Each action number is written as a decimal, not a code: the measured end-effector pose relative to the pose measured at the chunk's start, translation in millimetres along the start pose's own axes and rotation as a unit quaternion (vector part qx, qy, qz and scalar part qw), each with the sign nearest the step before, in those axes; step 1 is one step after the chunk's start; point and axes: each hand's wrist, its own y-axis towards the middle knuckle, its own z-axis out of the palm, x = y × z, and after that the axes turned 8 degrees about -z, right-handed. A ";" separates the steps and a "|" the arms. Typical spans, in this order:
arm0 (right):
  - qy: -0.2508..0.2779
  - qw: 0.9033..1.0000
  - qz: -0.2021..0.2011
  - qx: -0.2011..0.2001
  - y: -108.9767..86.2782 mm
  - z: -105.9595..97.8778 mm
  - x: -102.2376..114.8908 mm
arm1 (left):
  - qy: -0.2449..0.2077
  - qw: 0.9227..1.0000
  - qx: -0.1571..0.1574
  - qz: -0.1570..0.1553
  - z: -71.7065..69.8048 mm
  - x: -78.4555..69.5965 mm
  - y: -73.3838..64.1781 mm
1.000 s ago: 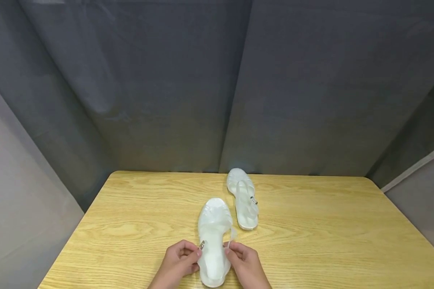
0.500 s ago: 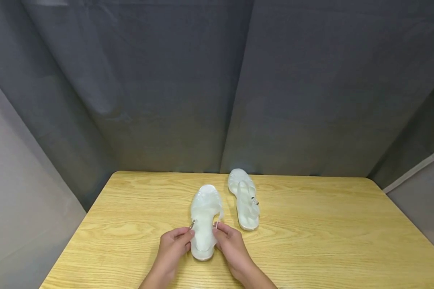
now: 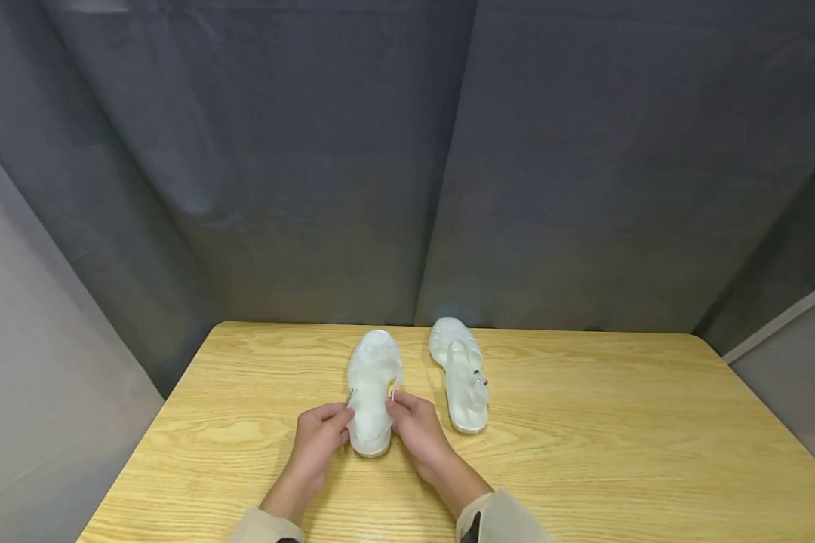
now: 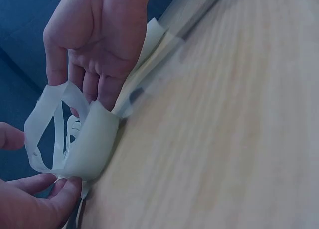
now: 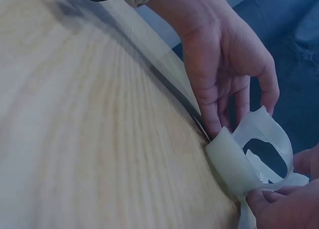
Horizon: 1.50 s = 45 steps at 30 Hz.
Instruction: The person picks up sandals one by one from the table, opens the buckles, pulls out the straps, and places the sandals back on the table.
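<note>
A white sandal (image 3: 371, 388) lies on the table, its toe toward the far edge. My left hand (image 3: 315, 439) pinches its left side near the heel, beside a metal buckle (image 3: 349, 397). From the other side, my right hand (image 3: 419, 431) pinches the sandal's right edge and strap. Seen in the left wrist view, the heel cup (image 4: 94, 139) sits low on the wood and the ankle strap (image 4: 37, 129) loops above it. To the right stands a second white sandal (image 3: 465, 385), its buckle (image 3: 480, 377) on the right side, apart from both hands.
The wooden table (image 3: 618, 422) has rounded far corners. Dark grey cloth (image 3: 312, 166) hangs right behind its far edge, and lighter panels (image 3: 41, 362) flank it on the sides.
Both hands have moved the held sandal away from me and to the left, so it now lies roughly level with the other one. The second sandal has stayed in place.
</note>
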 end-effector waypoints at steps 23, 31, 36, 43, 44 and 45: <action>-0.077 0.996 0.013 -0.039 32.5 3.3 2.4 | 0.006 0.999 -0.048 0.001 6.0 -10.6 36.4; -0.076 0.996 0.006 -0.040 31.4 -7.7 9.3 | 0.046 0.996 -0.071 0.015 7.3 -26.2 38.4; -0.100 0.993 -0.025 -0.055 31.5 -23.0 22.2 | 0.115 0.987 -0.105 0.045 10.1 -49.8 45.6; -0.128 0.986 -0.040 -0.098 34.0 -50.1 44.3 | 0.176 0.975 -0.100 0.094 33.4 -78.9 54.8; -0.130 0.985 -0.040 -0.104 34.3 -53.9 47.4 | 0.179 0.975 -0.091 0.099 38.0 -81.2 55.2; -0.132 0.984 -0.042 -0.108 34.7 -57.5 50.4 | 0.181 0.975 -0.081 0.102 42.7 -82.8 55.5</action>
